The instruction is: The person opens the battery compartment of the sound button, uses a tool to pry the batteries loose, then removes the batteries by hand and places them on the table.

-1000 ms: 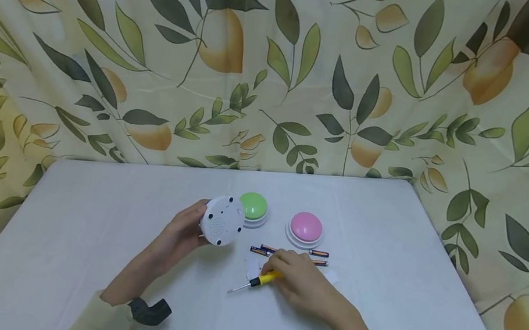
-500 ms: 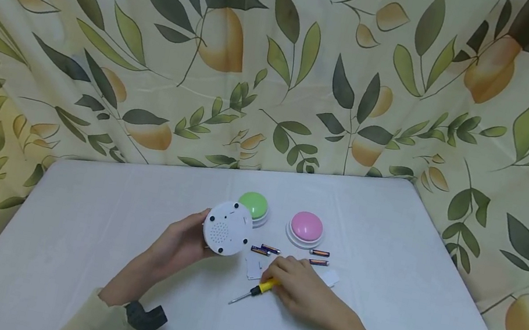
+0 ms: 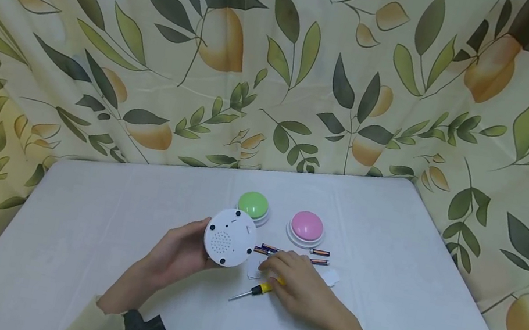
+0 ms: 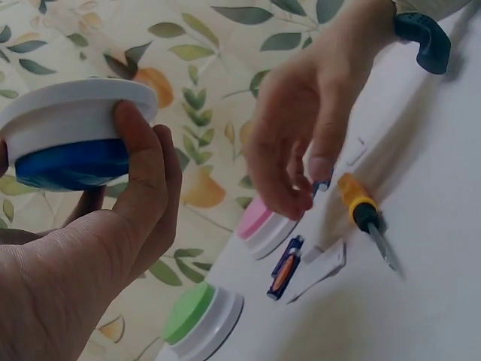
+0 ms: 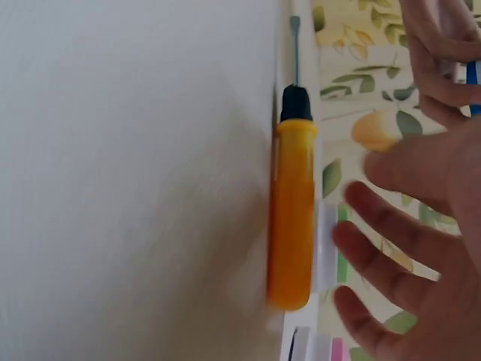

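My left hand (image 3: 180,253) grips a round white buzzer (image 3: 230,237) by its rim. Its underside, with speaker holes and dark feet, faces me in the head view. The left wrist view shows its blue dome (image 4: 75,165) pointing down. A yellow-handled screwdriver (image 5: 293,214) lies on the table. Over its handle hovers my right hand (image 3: 304,287), fingers loosely bent and apart from it in the right wrist view, with nothing held. Batteries (image 4: 284,269) lie close beyond that hand, which partly hides them in the head view.
Behind the hands stand a green-domed buzzer (image 3: 253,205) and a pink-domed buzzer (image 3: 306,227). A small white plastic piece (image 3: 254,271) lies by the batteries, and another white piece (image 3: 331,277) sits right of it. A patterned curtain (image 3: 291,75) rises behind the table (image 3: 73,226).
The left hand has brought the buzzer right and nearer, turning its underside more toward me. The right hand has let go of the screwdriver, which now lies on the table.
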Tool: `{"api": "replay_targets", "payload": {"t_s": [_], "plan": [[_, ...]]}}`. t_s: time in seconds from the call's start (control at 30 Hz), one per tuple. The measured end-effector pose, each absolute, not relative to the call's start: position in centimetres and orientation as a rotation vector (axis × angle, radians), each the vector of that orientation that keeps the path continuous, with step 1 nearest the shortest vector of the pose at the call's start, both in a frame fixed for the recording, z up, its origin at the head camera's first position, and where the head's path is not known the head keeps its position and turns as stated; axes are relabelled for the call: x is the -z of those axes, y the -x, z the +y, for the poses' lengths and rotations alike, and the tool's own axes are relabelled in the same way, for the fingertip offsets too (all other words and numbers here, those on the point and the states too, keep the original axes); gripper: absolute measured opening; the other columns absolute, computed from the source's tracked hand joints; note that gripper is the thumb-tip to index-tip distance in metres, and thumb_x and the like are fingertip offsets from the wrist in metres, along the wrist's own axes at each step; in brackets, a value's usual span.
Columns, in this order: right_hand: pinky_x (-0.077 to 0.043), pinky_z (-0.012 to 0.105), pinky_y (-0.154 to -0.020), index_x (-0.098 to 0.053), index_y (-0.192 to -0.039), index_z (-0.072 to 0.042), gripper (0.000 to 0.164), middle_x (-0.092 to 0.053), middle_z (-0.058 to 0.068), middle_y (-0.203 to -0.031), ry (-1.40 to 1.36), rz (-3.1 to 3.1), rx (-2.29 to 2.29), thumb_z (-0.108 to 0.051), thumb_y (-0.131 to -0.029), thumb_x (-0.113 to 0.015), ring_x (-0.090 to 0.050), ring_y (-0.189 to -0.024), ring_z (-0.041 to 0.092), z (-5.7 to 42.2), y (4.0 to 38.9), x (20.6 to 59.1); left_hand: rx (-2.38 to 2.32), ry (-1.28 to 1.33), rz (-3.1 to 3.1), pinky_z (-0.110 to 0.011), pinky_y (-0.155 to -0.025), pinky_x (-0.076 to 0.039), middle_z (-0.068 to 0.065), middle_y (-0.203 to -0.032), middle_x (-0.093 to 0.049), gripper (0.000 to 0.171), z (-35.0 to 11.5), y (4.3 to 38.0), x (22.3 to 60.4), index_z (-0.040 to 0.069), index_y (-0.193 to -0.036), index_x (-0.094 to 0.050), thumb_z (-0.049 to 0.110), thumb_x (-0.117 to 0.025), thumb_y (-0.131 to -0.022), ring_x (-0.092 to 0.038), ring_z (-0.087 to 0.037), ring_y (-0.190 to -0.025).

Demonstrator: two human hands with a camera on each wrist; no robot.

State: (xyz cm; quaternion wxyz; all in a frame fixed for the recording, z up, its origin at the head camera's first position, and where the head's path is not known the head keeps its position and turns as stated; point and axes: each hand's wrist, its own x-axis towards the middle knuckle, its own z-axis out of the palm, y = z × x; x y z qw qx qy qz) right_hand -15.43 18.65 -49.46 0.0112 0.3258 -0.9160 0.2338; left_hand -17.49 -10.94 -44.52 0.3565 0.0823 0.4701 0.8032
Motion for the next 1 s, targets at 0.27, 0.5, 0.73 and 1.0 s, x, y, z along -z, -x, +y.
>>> {"api": "replay_targets", "payload": {"t_s": [0.27, 0.5, 0.73, 1.0], "plan": [[-0.054, 0.044, -0.104, -0.066, -0.132, -0.022, 0.034, -0.067, -0.011, -0.131, -0.723, -2.672, -1.171, -0.011, -0.1, -0.069, -0.062, -0.119, 0.014, 17.6, 14.9, 48.1, -2.108, -0.258, 1.185, -0.05, -0.117, -0.042, -0.012, -0.171, -0.02, 0.064, -10.0, 16.9, 45.4, 0.016, -0.169, -0.01, 0.036, -0.034, -0.113, -0.042, -0.025, -0.144], [-0.055, 0.029, -0.1, -0.061, -0.141, -0.019, 0.041, -0.066, 0.0, -0.139, -0.667, -2.427, -1.39, -0.004, -0.103, -0.062, -0.064, -0.116, 0.016, 16.5, 14.1, 47.8, -2.086, -0.346, 1.221, -0.057, -0.119, -0.038, -0.005, -0.169, -0.028, 0.061, -9.6, 16.6, 46.4, 0.016, -0.167, -0.015, 0.026, -0.037, -0.111, -0.043, -0.023, -0.145], [-0.053, 0.03, -0.1, -0.054, -0.148, -0.015, 0.046, -0.06, 0.003, -0.146, -0.68, -2.341, -1.456, -0.004, -0.104, -0.056, -0.061, -0.118, 0.019, 15.1, 13.2, 47.5, -2.07, -0.39, 1.268, -0.06, -0.118, -0.04, -0.006, -0.164, -0.03, 0.073, -9.1, 16.4, 46.5, 0.019, -0.165, -0.021, 0.03, -0.06, -0.104, -0.042, -0.026, -0.143], [-0.052, 0.039, -0.111, -0.046, -0.156, -0.018, 0.053, -0.048, 0.005, -0.158, -0.757, -2.368, -1.477, -0.006, -0.105, -0.055, -0.052, -0.141, 0.021, 13.8, 12.8, 47.3, -2.072, -0.358, 1.359, -0.047, -0.114, -0.045, -0.009, -0.161, -0.037, 0.084, -8.8, 15.9, 46.1, 0.02, -0.162, -0.025, 0.024, -0.075, -0.095, -0.046, -0.024, -0.139]]}}
